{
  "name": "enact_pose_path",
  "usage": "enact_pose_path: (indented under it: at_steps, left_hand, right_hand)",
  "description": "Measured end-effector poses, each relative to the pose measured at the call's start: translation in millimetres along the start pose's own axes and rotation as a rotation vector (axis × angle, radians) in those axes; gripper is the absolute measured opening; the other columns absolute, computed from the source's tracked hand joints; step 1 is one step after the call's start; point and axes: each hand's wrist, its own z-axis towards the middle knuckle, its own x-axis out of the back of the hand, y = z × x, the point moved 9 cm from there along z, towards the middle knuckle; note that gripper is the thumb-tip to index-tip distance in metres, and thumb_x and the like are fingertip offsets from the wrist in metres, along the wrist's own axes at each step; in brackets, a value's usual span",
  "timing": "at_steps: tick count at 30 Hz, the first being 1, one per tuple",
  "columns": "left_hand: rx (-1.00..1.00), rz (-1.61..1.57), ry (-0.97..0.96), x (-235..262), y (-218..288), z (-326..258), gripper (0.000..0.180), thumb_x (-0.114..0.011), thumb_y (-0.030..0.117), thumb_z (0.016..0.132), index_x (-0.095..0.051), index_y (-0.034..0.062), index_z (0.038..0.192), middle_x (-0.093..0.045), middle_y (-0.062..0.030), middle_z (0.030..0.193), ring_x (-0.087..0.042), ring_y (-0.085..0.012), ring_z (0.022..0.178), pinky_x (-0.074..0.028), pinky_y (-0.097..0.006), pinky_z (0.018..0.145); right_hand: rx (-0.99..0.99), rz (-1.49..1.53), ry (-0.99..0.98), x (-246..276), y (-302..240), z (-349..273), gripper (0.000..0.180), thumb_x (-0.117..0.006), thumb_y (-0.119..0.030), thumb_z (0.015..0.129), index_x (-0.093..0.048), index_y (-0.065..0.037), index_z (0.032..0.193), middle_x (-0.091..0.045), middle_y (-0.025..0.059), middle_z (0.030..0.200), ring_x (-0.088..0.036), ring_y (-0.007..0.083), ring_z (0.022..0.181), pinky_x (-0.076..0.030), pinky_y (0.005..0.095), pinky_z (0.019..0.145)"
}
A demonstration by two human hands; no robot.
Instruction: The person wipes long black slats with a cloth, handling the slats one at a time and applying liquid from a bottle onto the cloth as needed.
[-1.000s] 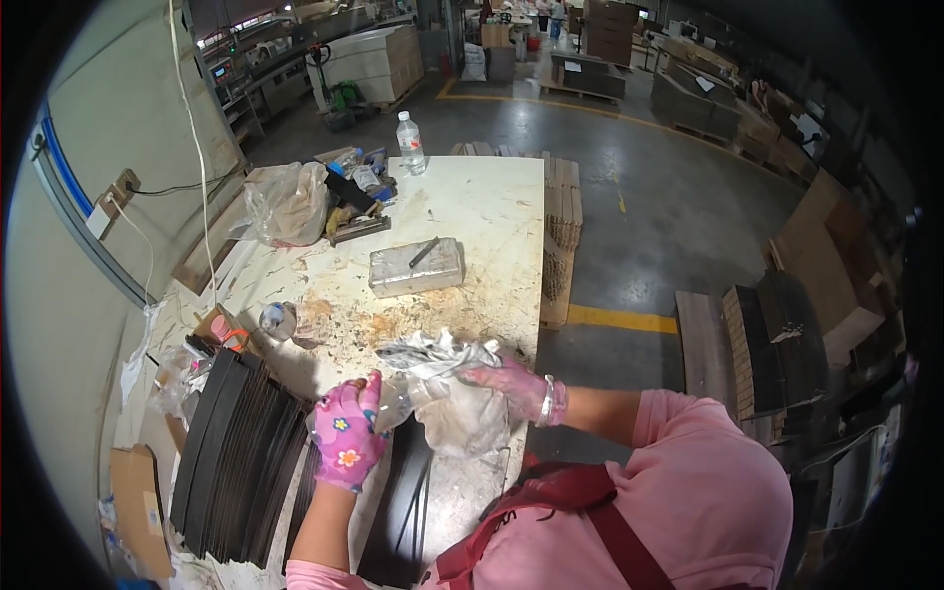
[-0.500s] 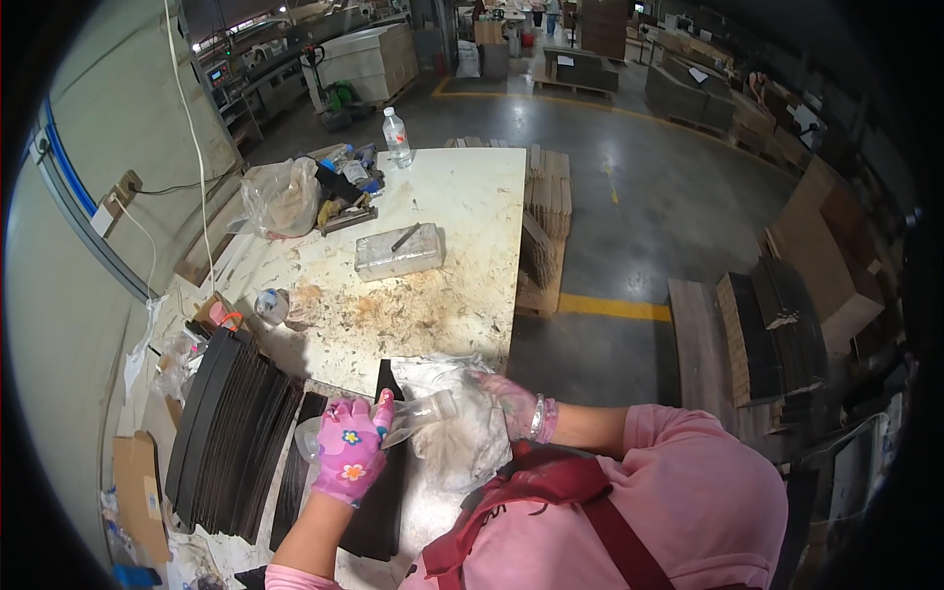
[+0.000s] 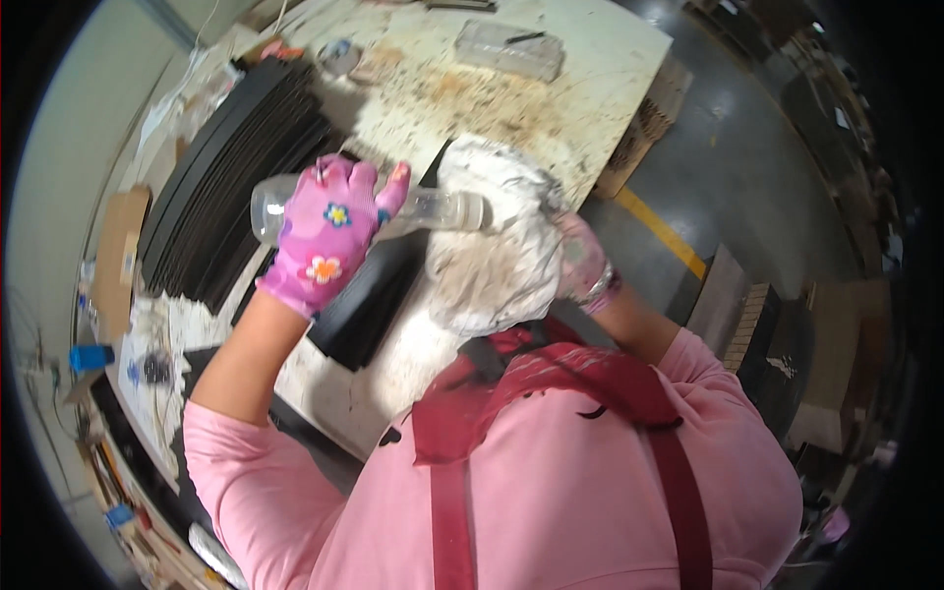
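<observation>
My left hand (image 3: 326, 231), in a pink flowered glove, is closed around a clear plastic bottle (image 3: 433, 208). The bottle lies sideways, its mouth end pointing right against a crumpled white cloth (image 3: 501, 265) with brownish stains. My right hand (image 3: 582, 258), gloved too, grips the far right side of the cloth; its fingers are partly hidden by the folds. Under the bottle and left hand are dark flat strips (image 3: 369, 310) on the table. To the left stands a curved stack of black strips (image 3: 231, 167).
The white worktable (image 3: 590, 108) is littered with brown debris. On it lie a clear wrapped block (image 3: 506, 51) with a dark tool on top and a small clear bottle (image 3: 339, 57). A cardboard piece (image 3: 120, 261) leans at the left; stacked boards (image 3: 649, 128) stand beyond the table's right edge.
The view has tilted down toward my body. The bottle and cloth are still in my hands, and the bottle now shows more level, its mouth end at the cloth.
</observation>
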Motion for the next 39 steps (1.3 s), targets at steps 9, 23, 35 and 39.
enact_pose_path:
  at_steps: [9, 23, 35, 39]
  left_hand:
    - [0.039, -0.009, -0.081, -10.5, 3.9, -14.5, 0.053, -0.055, 0.008, 0.078, -0.049, 0.0129, 0.130, -0.056, -0.0096, 0.096, -0.057, -0.0277, 0.087, -0.047, -0.039, 0.074]
    - [-0.003, 0.001, -0.150, -28.5, 13.6, 0.4, 0.053, -0.052, 0.008, 0.080, -0.048, 0.0152, 0.132, -0.055, -0.0099, 0.098, -0.057, -0.0306, 0.093, -0.047, -0.040, 0.077]
    - [0.005, -0.057, -0.173, -23.4, 12.5, -2.1, 0.069, -0.058, -0.001, 0.069, -0.047, 0.0147, 0.135, -0.057, -0.0105, 0.103, -0.056, -0.0318, 0.097, -0.047, -0.041, 0.081]
    - [0.032, -0.126, -0.183, -23.9, 9.4, -7.0, 0.067, -0.059, 0.001, 0.070, -0.047, 0.0150, 0.135, -0.056, -0.0111, 0.102, -0.055, -0.0321, 0.097, -0.047, -0.041, 0.080]
  right_hand:
    - [0.096, -0.144, 0.018, 58.5, -13.7, -11.8, 0.041, -0.034, -0.021, 0.098, -0.051, 0.002, 0.129, -0.058, 0.0174, 0.127, -0.058, 0.0305, 0.115, -0.041, 0.0482, 0.103]
    - [0.196, -0.288, 0.242, 69.4, 6.1, -10.9, 0.037, -0.040, -0.019, 0.100, -0.049, 0.001, 0.130, -0.059, 0.0151, 0.124, -0.061, 0.0273, 0.110, -0.048, 0.0417, 0.098]
    - [0.110, -0.155, 0.173, 67.2, 1.5, -13.2, 0.037, -0.043, -0.008, 0.094, -0.050, 0.002, 0.129, -0.062, 0.0180, 0.119, -0.064, 0.0286, 0.104, -0.052, 0.0430, 0.093]
    - [0.137, -0.372, 0.166, 125.6, -20.1, -17.6, 0.036, -0.046, -0.018, 0.097, -0.052, 0.000, 0.128, -0.064, 0.0158, 0.117, -0.064, 0.0304, 0.105, -0.049, 0.0466, 0.096]
